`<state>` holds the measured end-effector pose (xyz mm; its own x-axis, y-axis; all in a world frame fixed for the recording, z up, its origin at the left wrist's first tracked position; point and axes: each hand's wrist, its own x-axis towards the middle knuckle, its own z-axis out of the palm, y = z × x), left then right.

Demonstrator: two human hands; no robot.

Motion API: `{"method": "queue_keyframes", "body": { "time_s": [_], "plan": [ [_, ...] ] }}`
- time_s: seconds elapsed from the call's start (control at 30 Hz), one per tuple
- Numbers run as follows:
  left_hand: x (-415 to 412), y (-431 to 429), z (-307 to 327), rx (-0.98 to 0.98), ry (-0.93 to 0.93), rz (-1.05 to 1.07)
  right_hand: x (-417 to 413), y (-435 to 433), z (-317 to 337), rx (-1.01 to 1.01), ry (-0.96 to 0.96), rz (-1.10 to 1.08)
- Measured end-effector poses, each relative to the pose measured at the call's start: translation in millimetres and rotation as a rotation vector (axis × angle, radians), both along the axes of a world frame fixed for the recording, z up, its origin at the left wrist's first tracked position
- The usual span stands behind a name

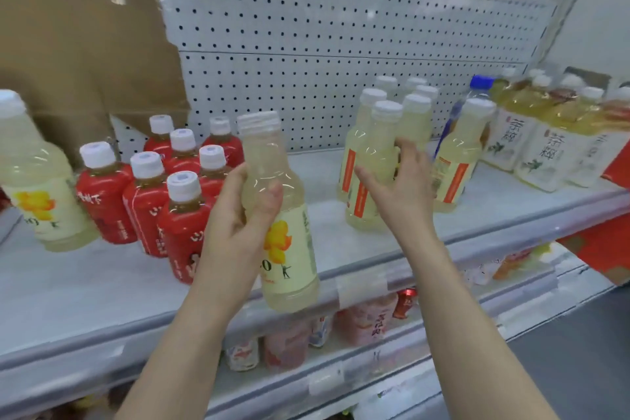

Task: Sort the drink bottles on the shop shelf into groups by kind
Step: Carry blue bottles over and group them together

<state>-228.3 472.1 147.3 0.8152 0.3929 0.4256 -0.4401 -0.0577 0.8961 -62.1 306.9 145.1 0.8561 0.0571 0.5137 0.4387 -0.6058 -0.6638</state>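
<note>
Left hand (238,215) has a pale bottle (278,215) wrapped tight, fingers (272,193) closed round its waist, holding it up in front of the shelf (341,177), tilted a touch, its base hanging out past the front lip. It carries a yellow flower label, same as the lone pale one (41,177) standing at the far left. Right hand (399,181) is out among the pale cluster (385,153) in the middle of the shelf, fingers (370,177) spread and loose against the front bottle there, not clamped on anything that I can see; whether they are touching or just beside it is hard to call through the blur. Red bottles (163,187) sit packed together on the left, already a tidy group, and the tea bottles (538,143) hold the right end, with a blue-capped one (477,92) poking up behind a pale bottle. So the step in hand looks like homing this pale bottle with its kind. Next move, by my reading: steady or nudge the cluster with the right hand to open a slot, then bring the held bottle across and set it upright on the bare shelf beside them. Watch the labels, though, since the cluster shows orange stripes from this angle, so check that they match. Mind the crowding too, for a knock could topple the front ones.
</note>
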Motion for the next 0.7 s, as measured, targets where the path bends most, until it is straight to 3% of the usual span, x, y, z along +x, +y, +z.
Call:
{"method": "queue_keyframes", "body": {
  "time_s": [0.2,0.3,0.4,0.47,0.6,0.7],
  "plan": [
    [18.5,-28.6,-0.9,0.021,0.009,0.109,9.1,-5.6,0.6,-0.103,-0.082,0.076],
    [30.9,-42.2,3.0,-0.023,0.018,0.125,-15.8,-21.0,7.5,-0.007,-0.182,0.212],
    [48.8,-59.8,7.8,-0.067,0.013,0.120,-42.9,-33.2,12.9,0.020,0.090,0.621],
    [63.4,-73.6,10.5,-0.078,0.002,0.088,-45.1,-37.1,9.5,0.036,0.171,0.726],
    [91.7,-95.3,13.0,0.106,0.067,0.074,-26.9,-56.1,0.8,0.121,0.137,0.602],
    [114.0,-95.1,15.9,0.409,0.155,0.328,-9.3,-79.8,-7.1,0.156,0.085,0.452]
  ]
}}
